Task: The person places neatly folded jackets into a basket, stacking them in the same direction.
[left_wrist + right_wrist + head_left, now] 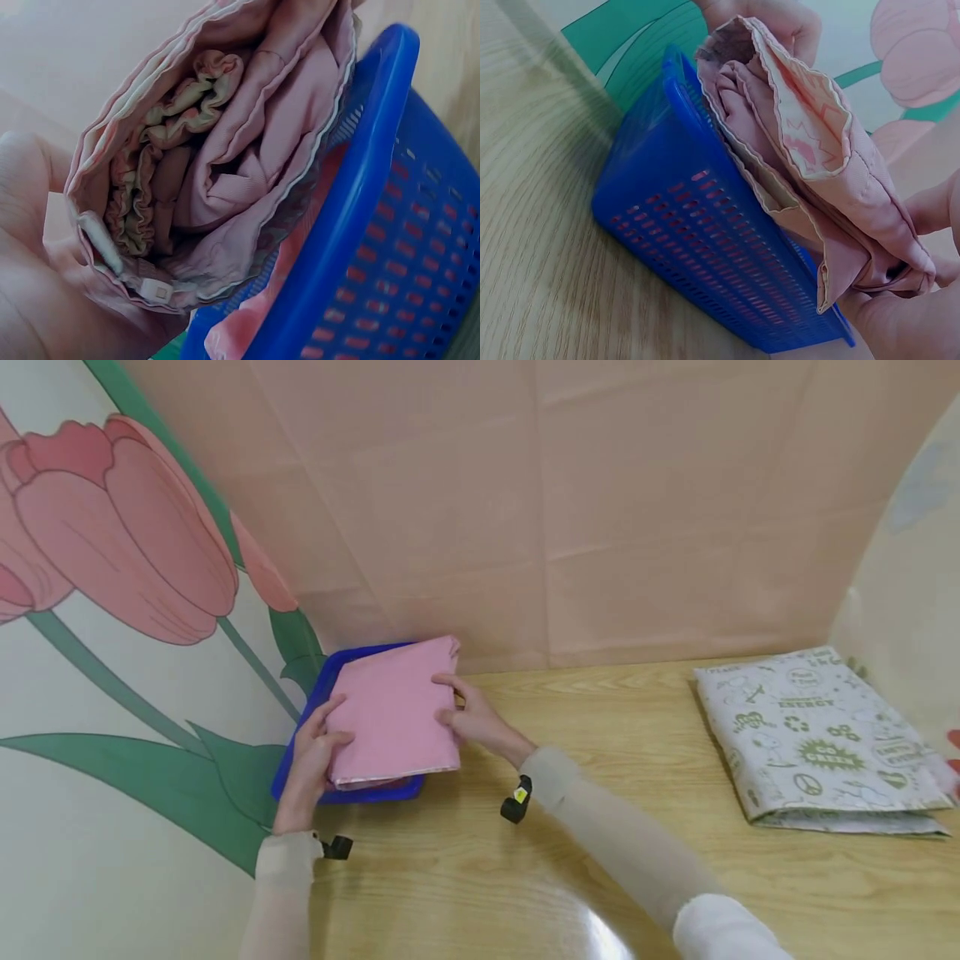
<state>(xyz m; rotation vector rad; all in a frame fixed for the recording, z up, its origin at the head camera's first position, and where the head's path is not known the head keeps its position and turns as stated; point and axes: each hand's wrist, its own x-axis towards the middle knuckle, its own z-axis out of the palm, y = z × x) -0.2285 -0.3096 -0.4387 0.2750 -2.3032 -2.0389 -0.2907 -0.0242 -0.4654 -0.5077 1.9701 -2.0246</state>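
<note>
Both hands hold a folded pink fabric bundle over a blue plastic basket with slotted sides. My left hand grips its left edge, and my right hand pinches the right edge with the thumb on top. Seen from the left wrist, the bundle's open end shows several tucked layers, a gathered patterned strip and a small white tag. Through the basket's slots and under its rim, pinkish-red material shows inside. The bundle tilts over the rim in the right wrist view.
A folded white cloth item with green printing lies at the right of the wooden table. A wall with painted tulips stands close on the left, and a creased pinkish sheet hangs behind the basket.
</note>
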